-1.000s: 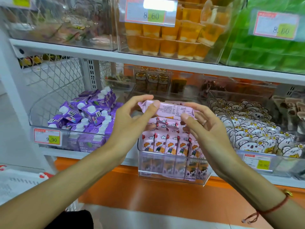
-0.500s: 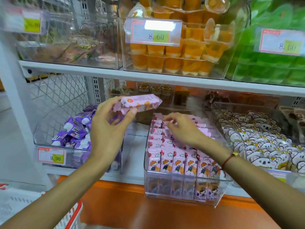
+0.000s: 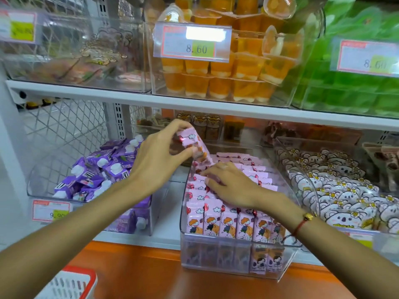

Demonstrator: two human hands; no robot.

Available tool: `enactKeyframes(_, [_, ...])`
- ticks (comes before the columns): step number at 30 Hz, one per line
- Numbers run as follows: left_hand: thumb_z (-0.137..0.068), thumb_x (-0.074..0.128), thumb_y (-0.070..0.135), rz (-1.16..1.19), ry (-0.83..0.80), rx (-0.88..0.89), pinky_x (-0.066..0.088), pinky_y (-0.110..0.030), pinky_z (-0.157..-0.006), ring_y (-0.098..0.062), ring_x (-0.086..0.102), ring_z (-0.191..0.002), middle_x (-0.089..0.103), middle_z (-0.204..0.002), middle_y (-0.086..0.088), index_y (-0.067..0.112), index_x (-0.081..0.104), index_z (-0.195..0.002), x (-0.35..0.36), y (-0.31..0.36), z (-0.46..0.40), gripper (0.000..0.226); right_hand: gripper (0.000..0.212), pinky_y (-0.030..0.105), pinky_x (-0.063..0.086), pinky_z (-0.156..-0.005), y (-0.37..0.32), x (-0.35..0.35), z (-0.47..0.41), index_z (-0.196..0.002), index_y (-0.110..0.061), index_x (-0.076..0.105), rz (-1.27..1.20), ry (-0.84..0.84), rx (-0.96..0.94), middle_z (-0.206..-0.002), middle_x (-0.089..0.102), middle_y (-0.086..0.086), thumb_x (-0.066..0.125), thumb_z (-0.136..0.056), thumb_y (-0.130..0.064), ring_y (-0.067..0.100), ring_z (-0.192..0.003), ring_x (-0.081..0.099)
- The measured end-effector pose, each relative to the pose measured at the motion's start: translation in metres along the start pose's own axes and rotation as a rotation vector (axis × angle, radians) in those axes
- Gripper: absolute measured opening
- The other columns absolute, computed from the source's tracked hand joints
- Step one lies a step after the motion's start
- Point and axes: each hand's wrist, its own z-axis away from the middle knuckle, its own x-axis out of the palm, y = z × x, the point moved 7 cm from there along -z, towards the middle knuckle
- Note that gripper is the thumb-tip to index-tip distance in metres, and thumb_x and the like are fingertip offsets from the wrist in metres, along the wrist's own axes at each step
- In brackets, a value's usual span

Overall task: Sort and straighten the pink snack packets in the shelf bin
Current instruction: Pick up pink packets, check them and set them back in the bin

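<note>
One pink packet pinched by left hand (tilted, above bin); right hand fingers flat on rows.

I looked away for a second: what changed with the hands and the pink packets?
The left hand took over the pink packet alone, swung it left, then brought it back tilted over the bin's rear. The right hand let go and now presses the packed rows. Bin and front row stayed put.
</note>
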Motion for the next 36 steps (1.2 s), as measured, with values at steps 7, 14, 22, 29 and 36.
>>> enactKeyframes(7, [-0.081, 0.070, 0.043, -0.601, -0.374, 0.028, 0.048, -0.032, -0.077, -0.024, 0.063, -0.102, 0.068, -0.110, 0.007, 0.038, 0.057, -0.117, 0.046, -0.011, -0.032, 0.038, 0.041, 0.035, 0.031, -0.104, 0.000, 0.003, 0.007, -0.140, -0.021, 0.044, -0.073, 0.010, -0.014, -0.138, 0.047, 0.005, 0.037, -0.102, -0.034, 0.022, -0.130, 0.032])
enactKeyframes(14, [-0.084, 0.067, 0.034, -0.516, -0.334, -0.128, 0.049, -0.031, -0.078, -0.017, 0.062, -0.104, 0.067, -0.111, 0.010, 0.036, 0.063, -0.114, 0.046, -0.020, -0.021, 0.030, 0.029, 0.032, 0.045, -0.089, 0.005, -0.011, -0.002, -0.122, -0.020, 0.063, -0.152, 0.130, -0.010, -0.117, 0.062, 0.003, 0.047, -0.099, -0.027, 0.017, -0.106, 0.054])
enactKeyframes(22, [-0.084, 0.066, 0.041, -0.130, -0.144, -0.288, 0.049, -0.025, -0.077, 0.007, 0.061, -0.088, 0.064, -0.093, 0.024, 0.043, 0.058, -0.110, 0.014, -0.012, 0.076, 0.028, 0.019, 0.034, 0.052, -0.076, 0.003, -0.010, -0.042, -0.105, -0.019, 0.070, 0.030, 0.145, -0.017, -0.109, 0.068, 0.001, 0.058, -0.092, -0.027, 0.016, -0.092, 0.059])
enactKeyframes(29, [-0.089, 0.063, 0.034, 0.041, -0.163, -0.331, 0.052, -0.028, -0.082, 0.007, 0.063, -0.088, 0.066, -0.107, 0.023, 0.046, 0.057, -0.117, 0.017, -0.015, 0.089, 0.032, 0.020, 0.030, 0.048, -0.077, -0.004, -0.006, -0.047, -0.094, -0.017, 0.070, 0.036, -0.118, 0.021, -0.110, 0.067, 0.000, 0.053, -0.095, -0.027, 0.018, -0.097, 0.059])
enactKeyframes(36, [-0.090, 0.062, 0.034, 0.083, -0.174, -0.319, 0.044, -0.013, -0.060, 0.016, 0.059, -0.079, 0.066, -0.107, 0.025, 0.046, 0.056, -0.118, 0.019, -0.017, 0.091, 0.031, 0.024, 0.038, 0.037, -0.095, -0.006, -0.012, -0.033, -0.107, -0.021, 0.068, 0.239, 0.001, 0.032, -0.129, 0.056, 0.005, 0.064, -0.089, -0.036, 0.028, -0.123, 0.042])
